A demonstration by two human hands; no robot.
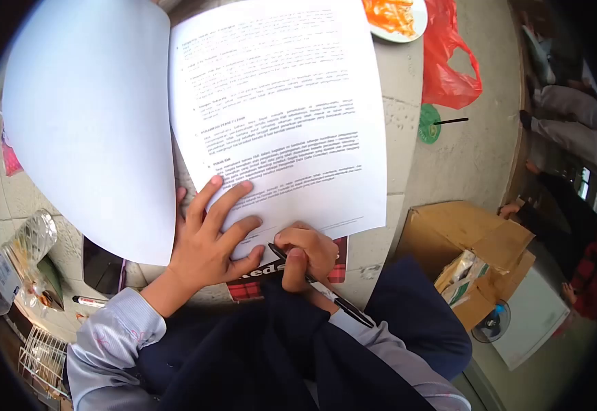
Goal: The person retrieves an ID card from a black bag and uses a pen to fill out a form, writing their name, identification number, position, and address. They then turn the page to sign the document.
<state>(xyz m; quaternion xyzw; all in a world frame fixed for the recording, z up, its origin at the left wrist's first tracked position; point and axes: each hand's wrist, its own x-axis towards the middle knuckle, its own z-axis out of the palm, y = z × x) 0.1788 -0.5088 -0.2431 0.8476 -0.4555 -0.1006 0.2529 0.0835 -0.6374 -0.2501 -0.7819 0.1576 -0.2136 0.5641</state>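
Black pen point(312, 281) clamped in right hand point(308, 250); left hand point(209, 240) flat on paper point(278, 116), its print unreadable.

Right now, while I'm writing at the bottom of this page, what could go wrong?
The turned-back sheet is curled over beside your left hand; it might flop back onto the page. The pen in your right hand writes over a red booklet, so the line may wobble.
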